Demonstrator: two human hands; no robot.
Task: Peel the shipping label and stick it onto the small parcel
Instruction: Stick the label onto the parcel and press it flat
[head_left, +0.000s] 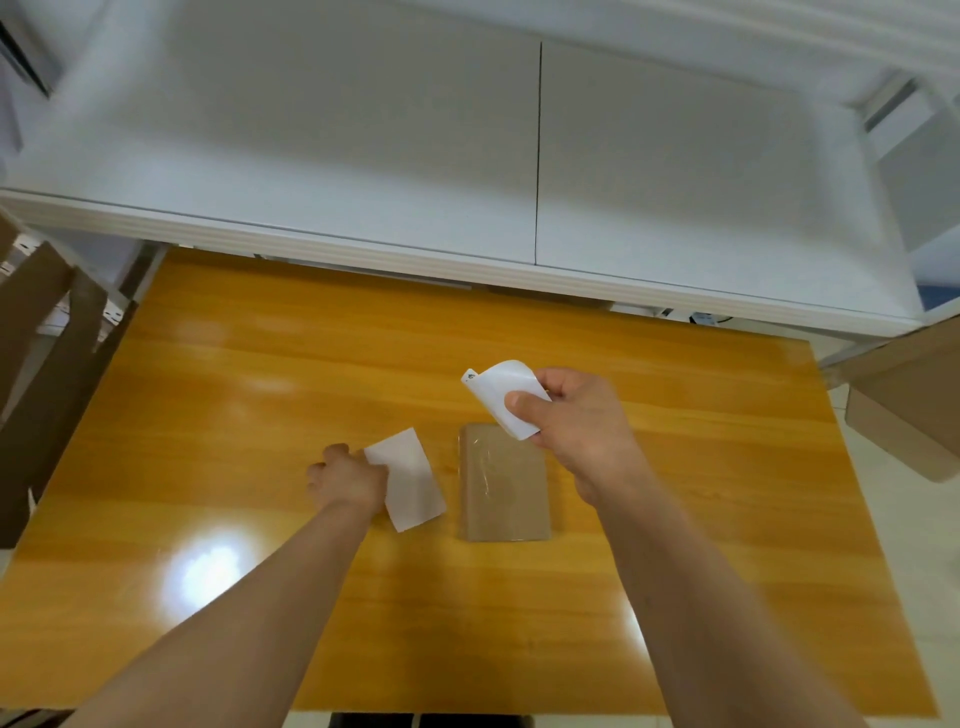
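A small brown parcel (504, 486) wrapped in clear tape lies flat on the wooden table (260, 395), near the middle. My right hand (576, 415) holds a curled white label (506, 395) just above the parcel's far edge; a bit of print shows on the label's curled-over corner. My left hand (345, 475) rests on the table to the left of the parcel and pinches the near-left edge of a flat white backing sheet (410, 480), which lies on the table beside the parcel without touching it.
A white cabinet (467, 156) runs along the table's far edge. Brown cardboard pieces (47, 364) lean at the left. A cardboard box (909, 415) sits off the right edge. A light glare (208, 571) shows on the near-left tabletop.
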